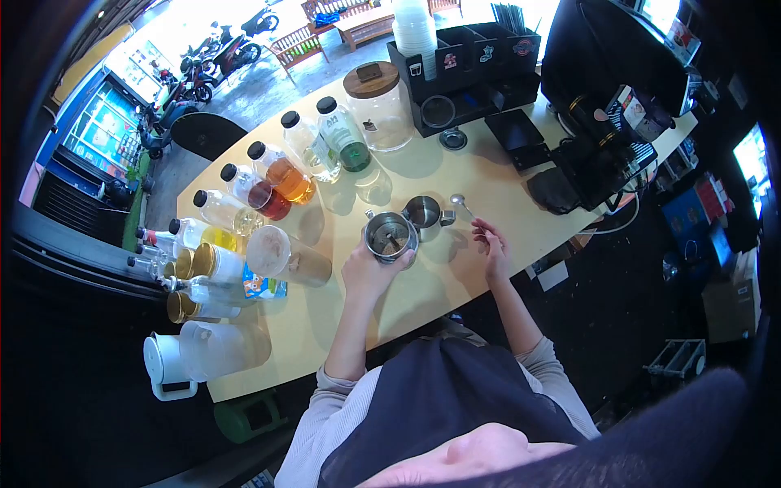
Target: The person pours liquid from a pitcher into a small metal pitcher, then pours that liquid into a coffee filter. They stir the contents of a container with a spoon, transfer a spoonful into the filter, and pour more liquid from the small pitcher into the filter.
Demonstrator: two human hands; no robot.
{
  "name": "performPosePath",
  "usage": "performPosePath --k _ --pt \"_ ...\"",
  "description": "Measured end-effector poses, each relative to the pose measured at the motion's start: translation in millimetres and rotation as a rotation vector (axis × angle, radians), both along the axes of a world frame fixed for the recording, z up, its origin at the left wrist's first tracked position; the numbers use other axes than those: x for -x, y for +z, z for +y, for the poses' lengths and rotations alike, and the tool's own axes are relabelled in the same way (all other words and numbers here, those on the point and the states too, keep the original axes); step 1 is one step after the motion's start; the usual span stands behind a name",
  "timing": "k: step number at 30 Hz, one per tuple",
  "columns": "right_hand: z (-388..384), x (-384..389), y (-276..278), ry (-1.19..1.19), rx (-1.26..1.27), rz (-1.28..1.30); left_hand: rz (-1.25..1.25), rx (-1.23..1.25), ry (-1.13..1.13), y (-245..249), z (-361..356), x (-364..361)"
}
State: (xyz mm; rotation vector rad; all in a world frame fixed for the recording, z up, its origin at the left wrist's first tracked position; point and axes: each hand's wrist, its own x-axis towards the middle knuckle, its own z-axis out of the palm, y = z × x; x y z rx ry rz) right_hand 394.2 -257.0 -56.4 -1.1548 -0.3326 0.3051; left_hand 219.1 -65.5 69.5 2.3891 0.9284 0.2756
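My left hand (370,267) is wrapped round a metal milk pitcher (391,237), whose open top faces up toward me. Something dark shows inside the pitcher; I cannot make out what. Right behind it stands a smaller metal cup (422,213) with a handle pointing right. My right hand (491,246) hovers over the table to the right, empty, with its fingers loosely bent and apart. Just beyond those fingertips a metal spoon (460,203) lies on the wood. Farther back rests a small round metal lid or dish (453,139).
Bottles of coloured liquid, among them an amber one (286,177), line the table's left side. Nearer stand a tub of brown powder (289,255) and a plastic pitcher (224,350). A wood-lidded jar (381,114), black organizer (472,73) and dark machine (598,146) occupy the back and right.
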Motion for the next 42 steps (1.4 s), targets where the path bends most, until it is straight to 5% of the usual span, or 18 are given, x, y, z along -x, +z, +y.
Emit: performPosePath --k 13,25,30,42 --pt "-1 -19 12 0.086 0.361 0.04 -0.09 0.066 0.044 -5 -4 -6" --pt "-3 -39 7 0.144 0.315 -0.159 -0.144 0.044 0.065 -25 0 -10" --pt "2 -38 20 0.152 0.662 -0.366 -0.19 0.045 0.086 -22 -4 -12" --pt "4 -62 10 0.253 0.778 -0.659 -0.204 0.018 0.14 -14 -12 -13"
